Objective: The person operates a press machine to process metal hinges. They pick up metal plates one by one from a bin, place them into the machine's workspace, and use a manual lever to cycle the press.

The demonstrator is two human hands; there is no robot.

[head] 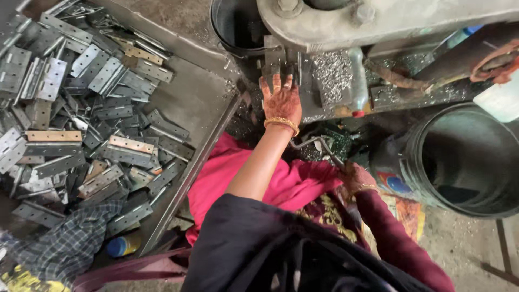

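Head view: press machine spans the top edge, grey casting with bolts, metal chips strewn over its bed. Big dark bucket at the right edge, looks empty; a second bucket sits behind the die, top centre. Steel tray fills the left side, heaped with flat hinges, most of them toward its left and far corners; a checked cloth lies over its near corner.

Left hand is stretched forward, fingers spread flat on a small metal piece at the die, pressing rather than gripping. Right hand is closed round the end of a bent lever, low by the lap.

Judgement: piece is being seated in the die, lever ready. Next move needs the piece square against its stop and fingers clear before the lever is worked.
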